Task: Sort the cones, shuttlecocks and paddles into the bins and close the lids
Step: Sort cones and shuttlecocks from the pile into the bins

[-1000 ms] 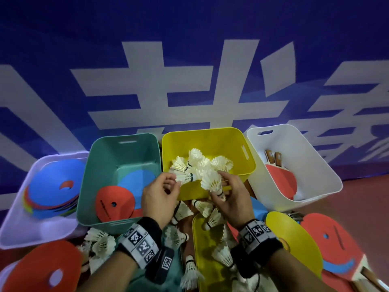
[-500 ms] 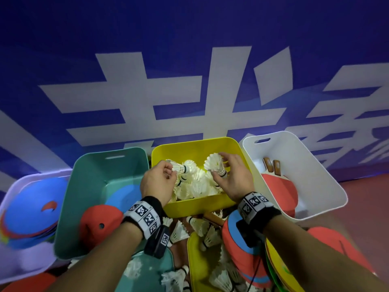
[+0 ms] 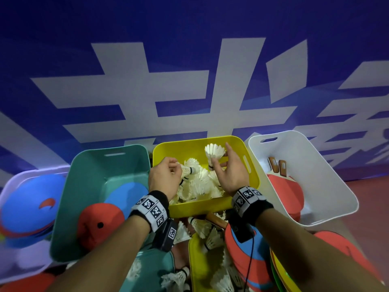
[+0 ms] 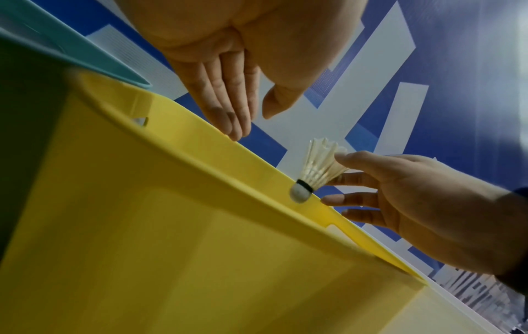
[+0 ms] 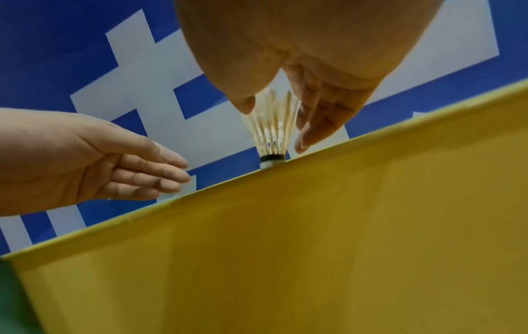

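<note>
Both hands hover over the yellow bin (image 3: 200,204), which holds a pile of white shuttlecocks (image 3: 197,182). My left hand (image 3: 179,167) is above the bin's left side, fingers straight and holding nothing, as the left wrist view shows (image 4: 251,123). My right hand (image 3: 223,157) is above the bin's right side with straight, spread fingers. One shuttlecock (image 3: 214,151) stands upright, cork down, between its thumb and fingers (image 5: 308,133), with no visible grip on it. The same shuttlecock (image 4: 317,171) sits just above the bin's rim (image 4: 257,171).
A teal bin (image 3: 88,186) on the left holds a red cone (image 3: 99,220) and a blue cone (image 3: 126,192). A white bin (image 3: 315,175) on the right holds paddles (image 3: 284,186). Loose shuttlecocks (image 3: 202,228), stacked cones (image 3: 244,256) and a yellow lid (image 3: 197,266) lie nearer me.
Both hands carried a bunch of shuttlecocks forward over the yellow bin and let them drop in. The fingers have since straightened, and one shuttlecock remains by the right fingers.
</note>
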The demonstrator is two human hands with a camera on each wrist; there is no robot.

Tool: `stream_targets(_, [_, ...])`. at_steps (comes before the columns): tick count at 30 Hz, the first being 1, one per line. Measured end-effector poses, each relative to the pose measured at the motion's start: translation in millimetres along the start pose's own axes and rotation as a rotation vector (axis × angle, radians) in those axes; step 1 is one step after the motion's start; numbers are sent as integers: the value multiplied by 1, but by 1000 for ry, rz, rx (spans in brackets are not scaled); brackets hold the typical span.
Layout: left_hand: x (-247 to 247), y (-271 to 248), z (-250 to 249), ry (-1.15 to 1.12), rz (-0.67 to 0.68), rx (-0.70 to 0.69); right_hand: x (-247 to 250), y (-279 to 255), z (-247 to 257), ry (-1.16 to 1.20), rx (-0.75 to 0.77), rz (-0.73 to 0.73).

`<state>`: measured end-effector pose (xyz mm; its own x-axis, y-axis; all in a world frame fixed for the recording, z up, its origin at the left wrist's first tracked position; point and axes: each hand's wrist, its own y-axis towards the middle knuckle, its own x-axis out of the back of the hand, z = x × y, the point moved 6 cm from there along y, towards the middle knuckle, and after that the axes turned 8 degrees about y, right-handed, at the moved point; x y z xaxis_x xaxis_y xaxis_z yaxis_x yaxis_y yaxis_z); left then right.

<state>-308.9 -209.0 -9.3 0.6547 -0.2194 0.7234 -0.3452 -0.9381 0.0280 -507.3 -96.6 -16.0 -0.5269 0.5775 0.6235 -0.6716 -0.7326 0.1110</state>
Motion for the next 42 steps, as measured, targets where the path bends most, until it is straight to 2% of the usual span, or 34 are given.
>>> stream_targets(6, [4,-26,4,-46,40,-67,0,-20,0,49,38,6])
stream_targets(11, [21,-67,15,-76,2,-110,6,-57,5,166,116,-19])
stream_targets(16, [41,-123,44,-91,-44,-127,-6,-119,14,202,251,94])
stream_targets(19, [50,-154,76,-98,-49,-45,-24,-159,15,178,293,188])
stream_targets(21, [55,-172,98,-95,-48,13,-43,-181,10,128,266,280])
stream_targets(28, [72,-221,164,25,-96,71,-102,-237,-10,-130,32,626])
stream_targets(31, [68,-236,198,109,-37,148,-119,-252,-15,-288,-30,750])
stream_targets(36, [53,-263,246,278,189,274,-139,-263,-17,-404,-107,815])
stream_targets(42, [54,-263,259,263,245,315,-151,-260,-18,-527,-115,797])
